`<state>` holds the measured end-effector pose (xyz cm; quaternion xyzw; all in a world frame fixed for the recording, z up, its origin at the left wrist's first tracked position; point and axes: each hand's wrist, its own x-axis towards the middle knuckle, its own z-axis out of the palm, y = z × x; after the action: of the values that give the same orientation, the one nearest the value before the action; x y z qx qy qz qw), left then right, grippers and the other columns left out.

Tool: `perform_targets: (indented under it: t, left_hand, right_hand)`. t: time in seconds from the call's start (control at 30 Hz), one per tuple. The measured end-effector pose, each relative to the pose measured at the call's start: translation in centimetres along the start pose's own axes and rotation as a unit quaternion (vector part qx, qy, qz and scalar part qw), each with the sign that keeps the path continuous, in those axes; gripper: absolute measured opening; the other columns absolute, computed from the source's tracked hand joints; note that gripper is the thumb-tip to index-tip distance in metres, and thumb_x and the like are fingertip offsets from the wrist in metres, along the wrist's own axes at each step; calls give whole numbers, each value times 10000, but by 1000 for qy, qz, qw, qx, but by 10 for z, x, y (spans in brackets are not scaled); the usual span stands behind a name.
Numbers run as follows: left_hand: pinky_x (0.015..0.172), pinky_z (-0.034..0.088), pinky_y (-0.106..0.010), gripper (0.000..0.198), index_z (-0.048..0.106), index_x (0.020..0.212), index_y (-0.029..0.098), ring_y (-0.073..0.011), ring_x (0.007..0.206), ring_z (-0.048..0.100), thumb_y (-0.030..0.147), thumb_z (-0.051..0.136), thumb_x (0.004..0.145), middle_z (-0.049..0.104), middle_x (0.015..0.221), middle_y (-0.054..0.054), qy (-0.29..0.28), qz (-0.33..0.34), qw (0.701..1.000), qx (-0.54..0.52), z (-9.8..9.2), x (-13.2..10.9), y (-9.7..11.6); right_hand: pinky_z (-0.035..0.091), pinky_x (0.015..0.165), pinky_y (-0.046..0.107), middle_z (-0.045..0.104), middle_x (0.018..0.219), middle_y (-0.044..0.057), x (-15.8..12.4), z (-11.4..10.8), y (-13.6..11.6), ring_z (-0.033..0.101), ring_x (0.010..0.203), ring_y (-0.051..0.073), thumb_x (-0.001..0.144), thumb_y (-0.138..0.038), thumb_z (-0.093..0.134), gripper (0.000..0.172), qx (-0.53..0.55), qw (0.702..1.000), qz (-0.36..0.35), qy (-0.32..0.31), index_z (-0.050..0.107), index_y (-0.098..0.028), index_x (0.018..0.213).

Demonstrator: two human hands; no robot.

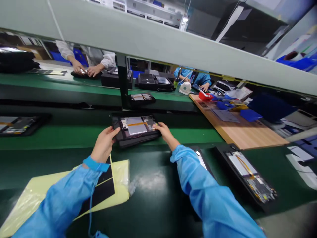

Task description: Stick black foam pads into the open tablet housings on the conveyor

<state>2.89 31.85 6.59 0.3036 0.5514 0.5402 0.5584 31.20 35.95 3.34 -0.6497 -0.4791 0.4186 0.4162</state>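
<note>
Hands come first: the left hand (105, 143) is clamped on the near-left corner of a black tray (138, 138), thumb over the rim, and the right hand (164, 130) grips the tray's right edge with its fingers curled over the top. Both arms are in blue sleeves. In the tray lies an opened tablet (137, 125), back side up, with a pale plate and an orange strip across it. The tray sits at the near edge of the green belt (74, 135), straight ahead of the person. Under the left forearm lies a yellow sheet (121, 180) with a black piece on it. To the right, on the dark bench, a second tray (250, 177) holds another open device. Another loaded tray (19, 125) rests farther left on the belt. Beyond, a co-worker's hands (85, 70) in white sleeves press on something dark, and a wooden table (242, 134) stands at the right.
</note>
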Motion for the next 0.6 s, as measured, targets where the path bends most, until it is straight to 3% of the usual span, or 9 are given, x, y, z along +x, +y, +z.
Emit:
perform_targets:
  t: [0.07,0.13,0.23,0.3,0.43,0.5,0.6]
  left_hand:
    - [919,614,-275,353,734,1152,190,-218,1172,714,228,822,813,740,1242,-64,-17,-2,999,-40,-8,-59,-7]
    - [952,628,-293,443,729,1151,230,-247,1242,700,257,856,728,728,1307,-59,-16,-18,997,-68,-12,-122,-28]
    - [1005,645,-366,539,716,1139,262,-305,1299,680,274,890,629,719,1337,-73,-14,-113,981,-157,-8,-203,-84]
    - [1081,620,-447,578,683,1179,272,-334,1309,676,267,869,632,721,1322,-85,-10,-180,965,-189,-1,-240,-126]
    - [1178,545,-502,411,650,1004,256,-342,1315,675,238,824,633,759,1125,-87,3,-228,954,-192,9,-278,-183]
    - [1200,520,-453,398,673,973,253,-324,1357,648,244,837,611,768,1115,-86,-4,-241,954,-179,4,-286,-193]
    - [1137,559,-403,508,751,1051,238,-336,1380,628,315,909,575,768,1230,-120,-34,-261,954,-141,-20,-287,-191]
  right_hand:
    - [598,930,429,743,1147,72,-11,-33,-10,725,1010,221,995,-353,736,257,7,999,-12,-44,711,-148,1149]
    - [571,925,380,767,1030,31,-22,-65,-20,720,936,206,839,-267,848,275,11,995,-25,-94,740,-156,1066]
    - [540,900,334,775,941,-3,-36,-97,-27,705,897,211,615,-181,900,401,3,985,-37,-171,768,-173,994]
    - [539,871,328,778,927,-2,-44,-103,-23,702,885,220,547,-154,887,428,-13,974,-35,-223,775,-176,960]
    - [564,816,334,783,886,-4,-51,-82,-3,710,847,235,509,-114,857,442,-61,951,-22,-302,787,-185,940]
    - [579,837,351,787,887,-1,-49,-63,7,718,853,241,510,-88,850,442,-87,944,-25,-318,792,-181,938]
    - [571,979,418,805,1002,30,-50,-44,12,733,985,274,584,-91,841,439,-121,944,-56,-302,799,-174,1013]
